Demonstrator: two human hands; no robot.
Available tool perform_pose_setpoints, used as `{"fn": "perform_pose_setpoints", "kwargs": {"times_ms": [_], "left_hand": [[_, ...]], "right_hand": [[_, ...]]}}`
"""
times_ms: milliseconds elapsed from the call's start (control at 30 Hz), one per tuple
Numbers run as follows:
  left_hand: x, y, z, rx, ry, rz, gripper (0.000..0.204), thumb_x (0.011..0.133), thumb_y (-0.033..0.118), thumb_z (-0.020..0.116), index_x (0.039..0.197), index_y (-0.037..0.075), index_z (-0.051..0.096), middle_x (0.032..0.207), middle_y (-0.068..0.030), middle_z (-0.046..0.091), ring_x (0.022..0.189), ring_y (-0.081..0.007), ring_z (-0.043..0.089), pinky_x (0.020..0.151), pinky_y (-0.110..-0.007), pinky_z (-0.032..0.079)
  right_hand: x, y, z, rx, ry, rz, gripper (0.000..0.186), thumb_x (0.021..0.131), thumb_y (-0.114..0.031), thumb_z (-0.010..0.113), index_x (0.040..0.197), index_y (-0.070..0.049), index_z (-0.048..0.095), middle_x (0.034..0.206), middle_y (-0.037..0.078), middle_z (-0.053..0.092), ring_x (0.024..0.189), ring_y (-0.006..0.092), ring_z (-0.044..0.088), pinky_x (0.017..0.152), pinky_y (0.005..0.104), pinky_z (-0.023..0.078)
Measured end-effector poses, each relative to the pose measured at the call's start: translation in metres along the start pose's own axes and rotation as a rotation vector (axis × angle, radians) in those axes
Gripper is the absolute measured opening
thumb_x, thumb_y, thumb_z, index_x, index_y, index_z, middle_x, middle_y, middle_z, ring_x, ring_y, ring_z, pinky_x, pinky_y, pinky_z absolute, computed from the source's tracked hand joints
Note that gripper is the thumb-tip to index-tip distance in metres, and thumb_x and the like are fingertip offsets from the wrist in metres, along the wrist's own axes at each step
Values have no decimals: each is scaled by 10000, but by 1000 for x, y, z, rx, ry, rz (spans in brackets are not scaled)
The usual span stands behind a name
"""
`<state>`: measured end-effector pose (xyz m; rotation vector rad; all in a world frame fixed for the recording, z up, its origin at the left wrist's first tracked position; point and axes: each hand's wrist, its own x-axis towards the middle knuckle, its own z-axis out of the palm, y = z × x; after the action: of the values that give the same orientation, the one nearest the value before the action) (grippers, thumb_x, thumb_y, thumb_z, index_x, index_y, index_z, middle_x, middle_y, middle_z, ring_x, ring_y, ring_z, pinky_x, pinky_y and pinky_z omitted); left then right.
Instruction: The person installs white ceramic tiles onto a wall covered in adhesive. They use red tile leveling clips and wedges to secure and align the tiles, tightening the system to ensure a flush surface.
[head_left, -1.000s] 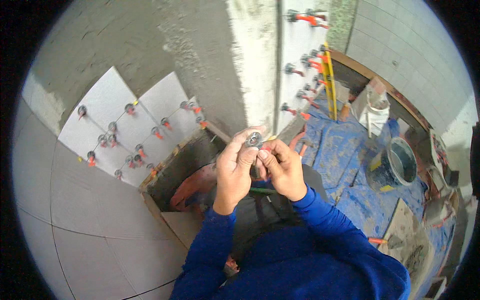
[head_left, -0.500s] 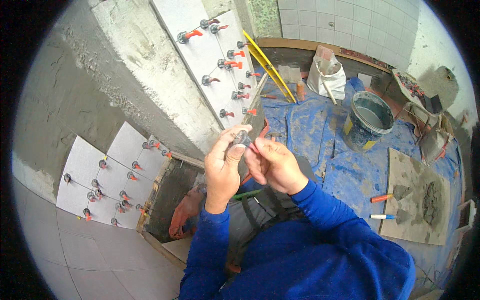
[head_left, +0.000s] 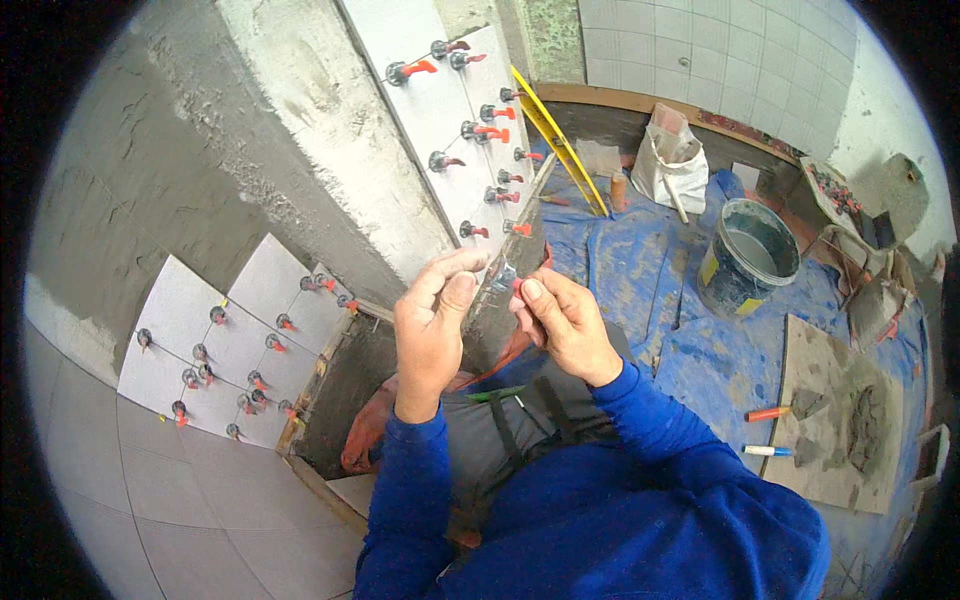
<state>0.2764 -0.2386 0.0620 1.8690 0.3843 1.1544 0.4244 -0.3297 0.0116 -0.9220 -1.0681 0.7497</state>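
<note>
Your right hand (head_left: 572, 325) pinches a clip (head_left: 503, 274) mid-frame, left hand (head_left: 430, 325) open — tile edge (head_left: 401, 112) upper centre, blue sheet (head_left: 690, 375) spreading right.

head | right grip (head_left: 572, 332) pinches red-handled clip (head_left: 504, 276) | left grip (head_left: 430, 332) parted, just beside

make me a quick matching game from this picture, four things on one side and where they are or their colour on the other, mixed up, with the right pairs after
Things
1. small clip
2. bucket
3. long bar
4. trowel with red handle

Places and colours
A. standing on the blue sheet
B. blade on the board, handle past its edge
C. pinched in the right hand
D. bright yellow

Right pairs: 1-C, 2-A, 3-D, 4-B
</note>
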Motion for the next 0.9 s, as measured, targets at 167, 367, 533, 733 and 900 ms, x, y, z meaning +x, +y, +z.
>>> {"fn": "perform_pose_setpoints", "kwargs": {"times_ms": [167, 367, 533, 733, 900], "left_hand": [[2, -1, -18, -42, 42, -139, 161, 981, 102, 669, 1041, -46, 691, 1010, -64, 706, 919, -134, 642, 839, -272, 501], [2, 6, -55, 130, -131, -91, 127, 955, 55, 672, 1042, -30, 707, 1022, -88, 719, 972, -156, 664, 880, -297, 516], [5, 2, -68, 360, -119, 229, 132, 890, 17, 707, 1013, -30, 718, 1026, -144, 729, 945, -232, 700, 857, -337, 539], [4, 9, -67, 381, -113, 242, 193, 864, 13, 736, 1052, -21, 715, 1054, -150, 725, 931, -232, 711, 822, -337, 553], [-4, 14, -54, 295, -44, 180, 239, 839, -4, 766, 1070, -21, 708, 1102, -136, 709, 939, -194, 703, 809, -311, 573]], "right_hand": [[11, 6, 4, -425, 8, -376, 279, 1058, -233, 572, 942, 3, 665, 699, 25, 583, 588, 87, 538, 528, 264, 423], [28, 7, 3, -547, -190, -340, 209, 1002, -183, 623, 947, 13, 673, 756, 159, 602, 681, 309, 622, 631, 376, 471], [42, 10, 5, -675, -172, -486, 181, 948, -168, 694, 909, 7, 678, 731, 155, 583, 634, 318, 612, 579, 389, 457], [48, 9, 8, -660, -143, -553, 168, 899, -150, 741, 852, -8, 664, 690, 138, 554, 582, 302, 584, 543, 390, 443], [46, 4, 8, -777, -122, -779, 144, 863, -118, 758, 835, -17, 661, 685, 124, 554, 573, 290, 575, 540, 390, 446]]}}
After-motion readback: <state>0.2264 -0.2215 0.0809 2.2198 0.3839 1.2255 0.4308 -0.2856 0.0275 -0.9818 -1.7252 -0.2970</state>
